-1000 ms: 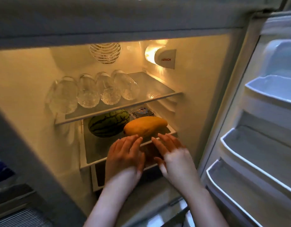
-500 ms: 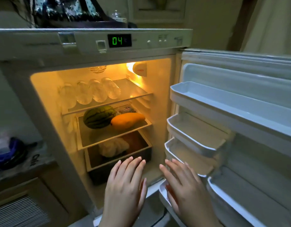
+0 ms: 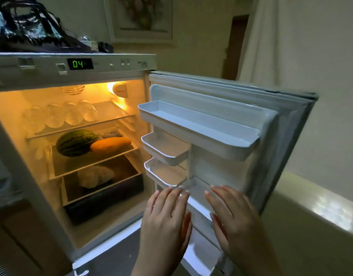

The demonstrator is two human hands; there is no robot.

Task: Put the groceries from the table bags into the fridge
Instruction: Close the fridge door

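Bag (image 3: 26, 24) cut off top-left; drawer item (image 3: 95, 176) too blurred to identify.

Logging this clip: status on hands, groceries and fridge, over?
Left hand and right hand open, empty, before the open fridge. Watermelon and mango on middle shelf, pale item in drawer. Nothing in the way.
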